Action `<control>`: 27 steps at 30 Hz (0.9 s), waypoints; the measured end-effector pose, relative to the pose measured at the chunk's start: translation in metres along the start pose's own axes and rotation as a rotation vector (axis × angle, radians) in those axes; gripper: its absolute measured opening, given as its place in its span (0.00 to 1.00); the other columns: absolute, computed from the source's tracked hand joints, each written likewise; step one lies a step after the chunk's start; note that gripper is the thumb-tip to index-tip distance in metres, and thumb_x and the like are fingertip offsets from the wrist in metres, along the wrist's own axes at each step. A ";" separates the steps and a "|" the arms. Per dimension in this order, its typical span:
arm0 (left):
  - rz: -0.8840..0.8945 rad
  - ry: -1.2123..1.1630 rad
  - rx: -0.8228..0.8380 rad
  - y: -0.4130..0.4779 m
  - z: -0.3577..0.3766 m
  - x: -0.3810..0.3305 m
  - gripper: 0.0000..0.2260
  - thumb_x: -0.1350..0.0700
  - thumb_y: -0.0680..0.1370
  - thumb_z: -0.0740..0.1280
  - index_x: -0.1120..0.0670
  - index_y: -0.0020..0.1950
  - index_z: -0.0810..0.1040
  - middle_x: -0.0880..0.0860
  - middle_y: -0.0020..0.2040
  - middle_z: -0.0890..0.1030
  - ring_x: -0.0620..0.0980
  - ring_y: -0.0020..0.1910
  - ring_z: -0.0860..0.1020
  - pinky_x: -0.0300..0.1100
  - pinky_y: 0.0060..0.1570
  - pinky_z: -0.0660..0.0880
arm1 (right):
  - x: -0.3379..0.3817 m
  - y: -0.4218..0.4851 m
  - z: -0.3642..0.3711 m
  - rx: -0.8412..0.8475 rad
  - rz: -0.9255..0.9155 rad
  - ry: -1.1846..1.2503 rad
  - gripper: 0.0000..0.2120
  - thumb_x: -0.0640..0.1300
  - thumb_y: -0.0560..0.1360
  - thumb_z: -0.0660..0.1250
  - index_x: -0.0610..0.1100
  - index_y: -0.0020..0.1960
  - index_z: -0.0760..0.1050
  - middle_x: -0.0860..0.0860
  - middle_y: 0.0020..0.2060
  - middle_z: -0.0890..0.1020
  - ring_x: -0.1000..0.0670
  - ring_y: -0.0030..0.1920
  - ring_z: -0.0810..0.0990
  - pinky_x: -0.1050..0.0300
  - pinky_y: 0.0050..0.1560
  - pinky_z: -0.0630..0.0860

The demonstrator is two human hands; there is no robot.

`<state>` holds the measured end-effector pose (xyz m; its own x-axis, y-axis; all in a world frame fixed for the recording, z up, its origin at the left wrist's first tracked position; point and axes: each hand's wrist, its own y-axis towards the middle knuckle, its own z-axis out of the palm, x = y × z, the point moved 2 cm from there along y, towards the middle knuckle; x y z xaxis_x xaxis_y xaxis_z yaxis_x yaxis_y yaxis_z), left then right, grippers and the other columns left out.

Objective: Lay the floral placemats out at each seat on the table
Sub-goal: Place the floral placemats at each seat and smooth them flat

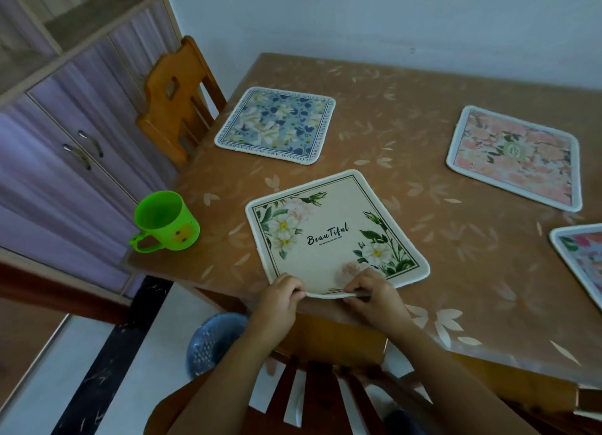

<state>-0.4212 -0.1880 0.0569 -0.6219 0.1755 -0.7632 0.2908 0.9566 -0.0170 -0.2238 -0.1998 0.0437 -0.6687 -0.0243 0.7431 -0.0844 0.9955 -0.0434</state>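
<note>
My grip, left hand (282, 293) and right hand (371, 292), pinches the cream placemat (332, 229) by its lifted near edge at the worktop (423, 161) edge; tugging could slide it off.

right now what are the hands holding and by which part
Both hands pinch the cream "Beautiful" placemat by its near edge at the table's rim: left hand toward the left corner, right hand right of it. That edge is lifted slightly.

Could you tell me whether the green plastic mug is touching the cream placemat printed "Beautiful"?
Apart. The head view shows bare brown tablecloth between the green plastic mug and the cream placemat's left edge.
</note>
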 end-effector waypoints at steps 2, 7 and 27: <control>-0.018 -0.013 0.002 0.000 0.001 0.001 0.04 0.68 0.75 0.63 0.62 0.42 0.75 0.53 0.41 0.73 0.48 0.40 0.72 0.29 0.38 0.65 | -0.008 0.000 -0.008 -0.032 0.019 -0.017 0.05 0.34 0.65 0.74 0.40 0.40 0.80 0.51 0.40 0.76 0.51 0.43 0.76 0.59 0.47 0.74; -0.051 -0.018 0.005 -0.001 0.003 0.002 0.05 0.67 0.76 0.63 0.60 0.41 0.75 0.50 0.40 0.73 0.41 0.38 0.70 0.26 0.38 0.66 | -0.031 0.006 -0.028 -0.022 0.098 -0.048 0.06 0.33 0.66 0.73 0.41 0.41 0.81 0.50 0.42 0.77 0.50 0.45 0.76 0.60 0.48 0.71; 0.091 0.070 0.098 0.023 0.028 -0.026 0.04 0.66 0.76 0.63 0.61 0.42 0.75 0.51 0.41 0.74 0.50 0.40 0.73 0.42 0.41 0.69 | -0.067 -0.029 -0.072 -0.075 0.271 -0.007 0.13 0.33 0.66 0.72 0.49 0.31 0.77 0.57 0.31 0.75 0.54 0.37 0.74 0.61 0.39 0.70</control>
<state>-0.3778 -0.1771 0.0579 -0.6381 0.2795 -0.7174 0.4156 0.9094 -0.0154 -0.1237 -0.2202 0.0429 -0.6646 0.2439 0.7063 0.1529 0.9696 -0.1909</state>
